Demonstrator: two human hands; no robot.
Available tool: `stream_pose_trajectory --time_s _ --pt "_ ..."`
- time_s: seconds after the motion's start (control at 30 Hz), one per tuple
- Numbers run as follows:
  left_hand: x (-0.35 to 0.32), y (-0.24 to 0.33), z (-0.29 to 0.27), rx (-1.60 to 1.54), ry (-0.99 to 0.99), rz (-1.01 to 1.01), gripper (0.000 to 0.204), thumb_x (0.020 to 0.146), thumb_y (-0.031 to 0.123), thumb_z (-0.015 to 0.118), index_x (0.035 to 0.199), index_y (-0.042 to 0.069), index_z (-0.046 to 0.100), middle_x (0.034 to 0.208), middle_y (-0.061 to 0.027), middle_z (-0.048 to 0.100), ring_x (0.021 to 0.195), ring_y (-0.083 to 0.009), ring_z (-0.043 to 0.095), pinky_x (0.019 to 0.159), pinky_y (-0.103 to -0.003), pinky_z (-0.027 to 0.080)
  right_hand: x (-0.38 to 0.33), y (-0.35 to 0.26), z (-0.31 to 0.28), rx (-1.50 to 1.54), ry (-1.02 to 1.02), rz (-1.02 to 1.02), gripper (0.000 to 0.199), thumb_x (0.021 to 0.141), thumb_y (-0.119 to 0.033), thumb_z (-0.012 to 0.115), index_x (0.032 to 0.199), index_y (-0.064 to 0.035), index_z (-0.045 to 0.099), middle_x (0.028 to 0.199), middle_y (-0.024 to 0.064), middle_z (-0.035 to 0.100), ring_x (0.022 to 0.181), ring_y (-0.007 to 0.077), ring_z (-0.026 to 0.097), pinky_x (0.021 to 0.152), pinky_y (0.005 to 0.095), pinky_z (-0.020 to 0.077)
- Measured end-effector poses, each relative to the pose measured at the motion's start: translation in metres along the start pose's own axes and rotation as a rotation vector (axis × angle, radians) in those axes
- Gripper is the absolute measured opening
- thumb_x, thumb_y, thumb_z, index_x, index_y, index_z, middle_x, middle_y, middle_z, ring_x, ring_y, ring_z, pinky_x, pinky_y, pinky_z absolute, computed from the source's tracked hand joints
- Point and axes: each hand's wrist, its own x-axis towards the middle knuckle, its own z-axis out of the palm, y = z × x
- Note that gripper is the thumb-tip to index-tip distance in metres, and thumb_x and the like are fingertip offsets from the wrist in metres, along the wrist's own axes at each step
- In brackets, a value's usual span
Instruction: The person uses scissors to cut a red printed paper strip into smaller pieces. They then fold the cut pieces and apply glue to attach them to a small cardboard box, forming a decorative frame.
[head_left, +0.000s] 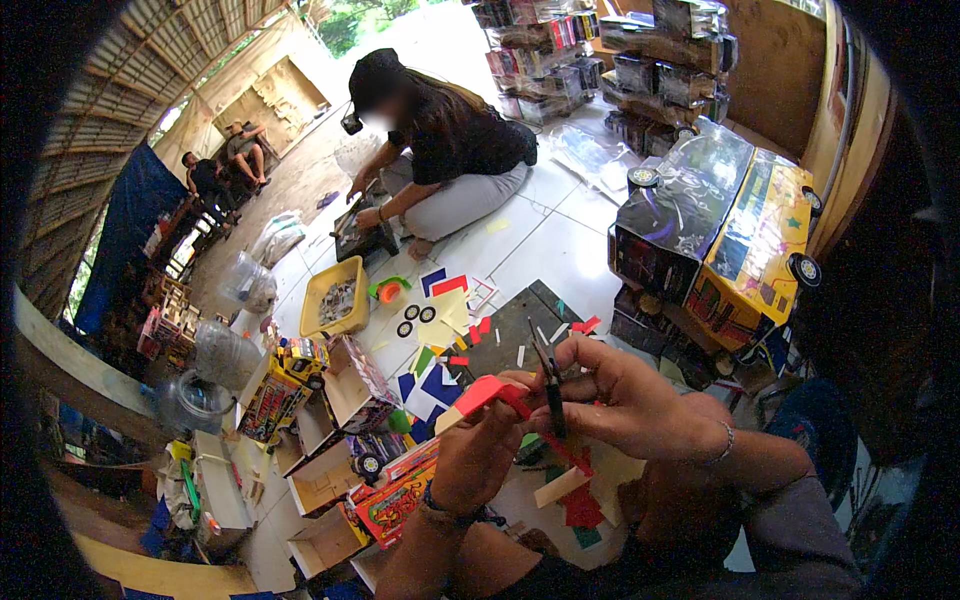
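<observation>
Forearms point(768, 465) are being stretched across the lower frame; near centre, what look like dark scissors point(553, 392) are being gripped by the right hand point(630, 402), a red strip point(486, 392) being pinched by the left hand point(472, 465), which could be nicked by slipping.

Flat red strip point(484, 389) in L hand point(478, 452); dark slim hand tool point(553, 398) to R, in R hand point(622, 402). Ahead: dark-grey flat board point(500, 340). Yellow rectangular plastic tub point(337, 327) well L of it, round black wheels point(411, 313) btwn. Large yellow boxy toy truck point(762, 245) far R.
</observation>
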Motion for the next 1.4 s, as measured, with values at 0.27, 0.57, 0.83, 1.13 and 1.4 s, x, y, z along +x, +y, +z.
stream_pose_trajectory --time_s 0.27,0.57,0.83,1.13,1.4 --pt "0.004 0.007 -0.010 -0.144 0.128 0.114 0.032 0.098 0.022 0.063 0.123 0.004 0.057 0.112 -0.0070 0.064 0.109 -0.0246 0.061 0.100 -0.047 0.049 -0.011 -0.010 -0.003 -0.692 0.156 -0.231 0.034 0.088 -0.015 0.072 0.114 -0.0063 0.051 0.104 0.0140 0.062 0.091 0.0273 0.066 0.079 0.0360 0.0535" --pt "0.006 0.016 -0.010 -0.244 -0.002 0.160 0.027 0.095 0.024 0.065 0.116 0.011 0.055 0.105 -0.0033 0.060 0.103 -0.0200 0.058 0.096 -0.044 0.049 -0.010 -0.003 -0.002 -1.017 -0.026 -0.308 0.044 0.084 -0.039 0.073 0.110 -0.0078 0.058 0.105 0.0177 0.055 0.084 0.0398 0.064 0.071 0.0463 0.0538" --pt "0.009 0.009 -0.008 -0.400 -0.162 0.138 0.029 0.095 0.024 0.066 0.118 0.012 0.054 0.111 -0.0038 0.056 0.105 -0.0201 0.054 0.099 -0.041 0.047 -0.007 -0.001 0.006 -1.155 -0.019 -0.348 0.048 0.081 -0.051 0.072 0.105 -0.0104 0.058 0.091 0.0143 0.058 0.077 0.0377 0.064 0.063 0.0458 0.0517" --pt "0.012 0.003 -0.004 -0.470 -0.215 0.139 0.031 0.095 0.025 0.066 0.120 0.012 0.053 0.113 -0.0030 0.054 0.107 -0.0192 0.052 0.097 -0.038 0.050 -0.007 0.002 0.010 -1.149 0.084 -0.433 0.049 0.078 -0.049 0.075 0.099 -0.0094 0.056 0.083 0.0119 0.061 0.068 0.0348 0.064 0.061 0.0425 0.0519" --pt "0.006 -0.001 0.007 -0.436 -0.068 0.172 0.035 0.096 0.021 0.063 0.129 0.011 0.055 0.112 -0.0041 0.057 0.107 -0.0200 0.053 0.094 -0.035 0.050 -0.005 0.008 0.012 -1.252 0.207 -0.502 0.047 0.076 -0.047 0.077 0.093 -0.0095 0.055 0.077 0.0093 0.060 0.064 0.0305 0.063 0.059 0.0393 0.0513"
